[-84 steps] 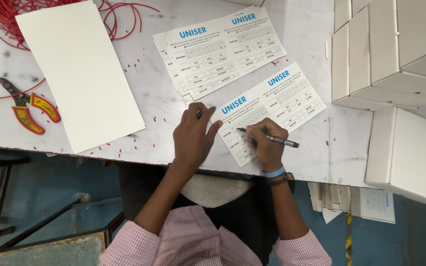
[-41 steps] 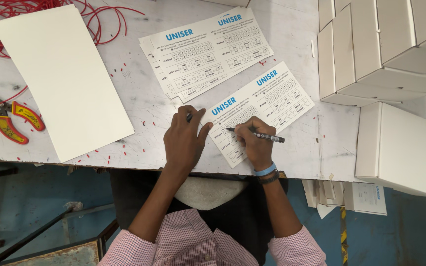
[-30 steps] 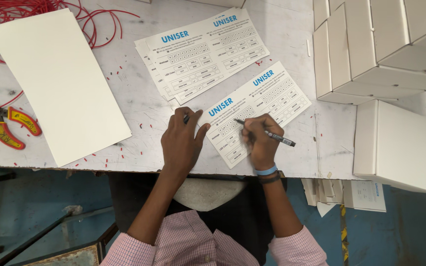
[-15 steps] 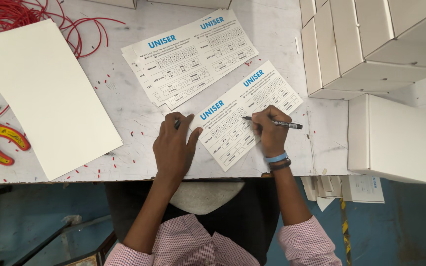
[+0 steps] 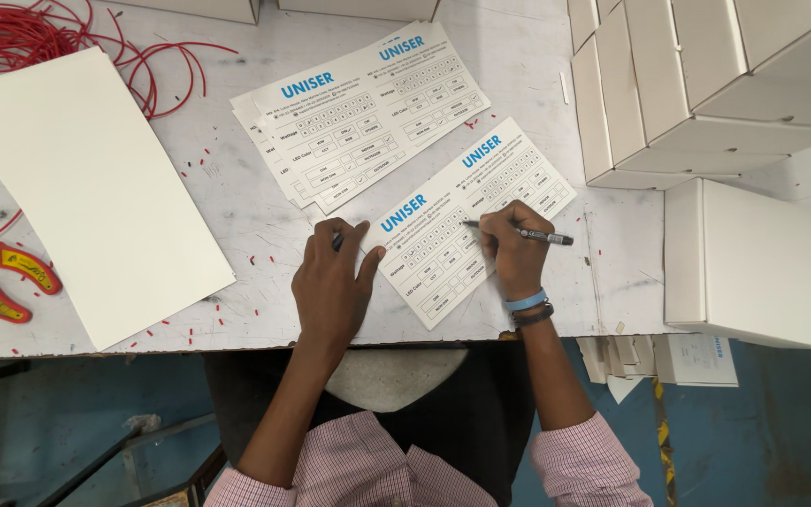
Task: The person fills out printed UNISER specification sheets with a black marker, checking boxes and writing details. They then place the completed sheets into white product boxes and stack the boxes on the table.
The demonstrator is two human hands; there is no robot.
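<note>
A white printed label sheet (image 5: pixel 443 239) with blue lettering lies slanted on the pale worktable (image 5: pixel 237 225). My left hand (image 5: pixel 333 282) rests flat on its left end, fingers spread, pinning it down. My right hand (image 5: pixel 515 252) grips a black pen (image 5: pixel 529 235), the tip touching the sheet's middle. A blue band and a dark band circle my right wrist. A small stack of the same printed sheets (image 5: pixel 363 113) lies just beyond, above the one under my hands.
A large blank white card (image 5: pixel 86 192) lies at the left, with red wire (image 5: pixel 39 42) coiled behind it and red-handled pliers (image 5: pixel 2 282) near the front edge. White cardboard boxes (image 5: pixel 706 84) are stacked at the right, one (image 5: pixel 753 263) nearer the edge. Papers lie on the floor.
My right hand has slid the pen up and rightward along the sheet. My left hand has stayed pressed on the sheet's left end. The view has drifted slightly.
</note>
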